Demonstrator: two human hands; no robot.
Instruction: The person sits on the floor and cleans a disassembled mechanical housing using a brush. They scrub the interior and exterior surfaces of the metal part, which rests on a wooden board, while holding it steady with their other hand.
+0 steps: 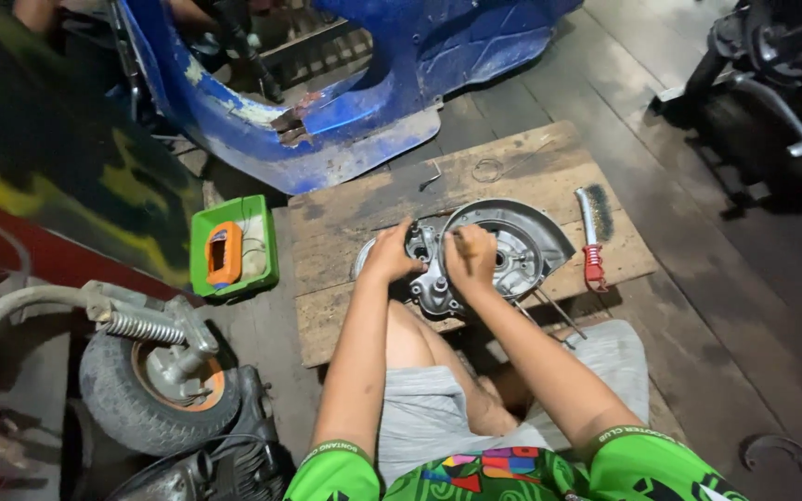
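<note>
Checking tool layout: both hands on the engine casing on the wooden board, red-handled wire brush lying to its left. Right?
Not quite. The head view shows the wire brush to the right of the engine casing, not left. Both hands, left hand and right hand, are on it, on the wooden board.

- My left hand (390, 252) is stretched forward on a nearly straight bare arm, fingers curled and pressing down, knuckles up.
- My right hand (472, 257) sits just beside it, closed in a fist, wrist bent slightly inward.
- Both forearms run forward from my green sleeves, converging so the hands nearly meet.
</note>
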